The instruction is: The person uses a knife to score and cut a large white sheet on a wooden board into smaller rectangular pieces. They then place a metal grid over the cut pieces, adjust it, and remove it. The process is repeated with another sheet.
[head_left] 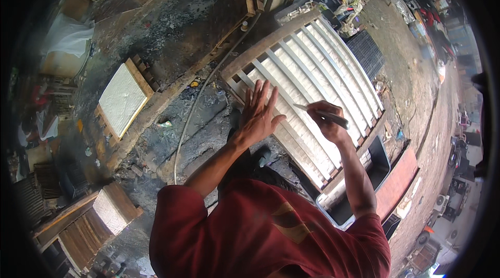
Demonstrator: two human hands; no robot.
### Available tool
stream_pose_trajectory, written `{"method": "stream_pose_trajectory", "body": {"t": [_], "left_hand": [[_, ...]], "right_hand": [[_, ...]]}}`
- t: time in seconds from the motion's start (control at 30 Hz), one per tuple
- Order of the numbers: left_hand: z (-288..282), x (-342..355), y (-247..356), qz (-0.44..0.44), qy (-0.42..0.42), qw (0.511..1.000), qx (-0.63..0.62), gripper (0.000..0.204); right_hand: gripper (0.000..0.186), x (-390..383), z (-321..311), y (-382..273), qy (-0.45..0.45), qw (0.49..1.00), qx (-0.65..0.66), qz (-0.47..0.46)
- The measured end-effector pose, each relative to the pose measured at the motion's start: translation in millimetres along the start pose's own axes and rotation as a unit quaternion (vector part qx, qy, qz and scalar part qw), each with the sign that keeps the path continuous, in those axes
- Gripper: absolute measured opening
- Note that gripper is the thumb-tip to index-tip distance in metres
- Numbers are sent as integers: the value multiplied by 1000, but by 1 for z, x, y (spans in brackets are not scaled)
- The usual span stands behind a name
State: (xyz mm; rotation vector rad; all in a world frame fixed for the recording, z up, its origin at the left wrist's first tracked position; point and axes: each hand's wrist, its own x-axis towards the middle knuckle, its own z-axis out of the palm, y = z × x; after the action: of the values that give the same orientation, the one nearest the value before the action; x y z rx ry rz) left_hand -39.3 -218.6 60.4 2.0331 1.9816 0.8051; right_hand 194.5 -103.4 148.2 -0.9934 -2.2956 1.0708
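Below me lies a large wooden frame (271, 48) with several pale grey slats (302, 56) laid side by side across it. Between the slats shows a white, soft-looking slab (271, 73). Fingers spread, my left hand (257, 114) rests flat over the slab's left side and the nearest slats. A small knife (334, 118) with a dark handle is gripped in my right hand (327, 121). Its narrow blade points left, over the slats near the middle of the frame. Whether the blade touches the slab, I cannot tell.
Beside the frame's near right corner stands a grey rectangular tub (383, 159), with a reddish board (398, 184) next to it. Another white slab (122, 98) sits on a wooden board to the left. A hose (188, 121) runs along the dark, wet floor. Wooden boxes (86, 233) stand lower left.
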Motion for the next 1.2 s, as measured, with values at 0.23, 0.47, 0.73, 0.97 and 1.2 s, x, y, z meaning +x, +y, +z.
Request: {"method": "stream_pose_trajectory", "body": {"t": [0.23, 0.47, 0.73, 0.97, 1.2], "left_hand": [[7, 21, -20, -22, -48, 998, 24, 103], [15, 27, -20, -15, -22, 998, 50, 102], [18, 23, -16, 16, 4, 996, 90, 100], [20, 40, 5, 29, -15, 999, -22, 93], [24, 58, 3, 28, -78, 995, 57, 83]], "right_hand": [[25, 152, 93, 12, -20, 999, 13, -47], [13, 27, 32, 68, -43, 998, 3, -36], [7, -192, -94, 74, -76, 994, -67, 36], [13, 26, -22, 38, 60, 996, 4, -73], [16, 178, 52, 63, -7, 994, 60, -89]]}}
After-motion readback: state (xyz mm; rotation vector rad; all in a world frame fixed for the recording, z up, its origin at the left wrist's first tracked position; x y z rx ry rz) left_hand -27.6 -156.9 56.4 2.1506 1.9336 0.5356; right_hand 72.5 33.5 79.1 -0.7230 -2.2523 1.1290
